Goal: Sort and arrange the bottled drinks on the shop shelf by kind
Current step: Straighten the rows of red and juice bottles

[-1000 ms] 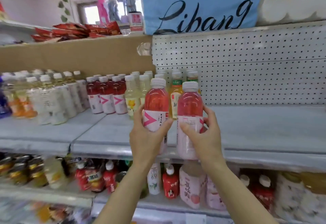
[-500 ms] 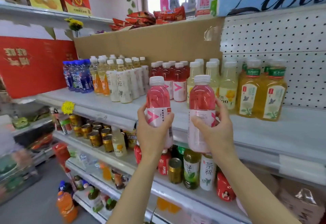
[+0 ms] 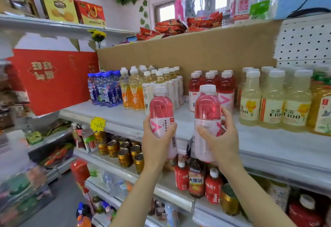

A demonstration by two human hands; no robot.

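Note:
My left hand (image 3: 155,142) grips a pink drink bottle (image 3: 161,108) with a white cap, held upright in front of the shelf (image 3: 114,117). My right hand (image 3: 220,137) grips a second pink bottle (image 3: 206,106) of the same kind, also upright. Both bottles hang in the air just before the shelf's front edge. Behind them on the shelf stands a group of matching red-pink bottles (image 3: 213,85). To its left are white-labelled tea bottles (image 3: 164,81), orange bottles (image 3: 131,90) and blue bottles (image 3: 103,89). To its right stand pale yellow bottles (image 3: 272,99) and amber tea bottles (image 3: 322,105).
A cardboard sheet (image 3: 188,55) backs the shelf. A red gift box (image 3: 52,78) stands at the left. The lower shelf holds gold cans (image 3: 123,153) and red bottles (image 3: 197,178). A yellow price tag (image 3: 97,124) hangs on the shelf edge. Bare shelf surface lies in front of the bottle rows.
The view has swung left and both hands have carried the pink bottles leftward along the shelf, now in front of the matching red-pink group.

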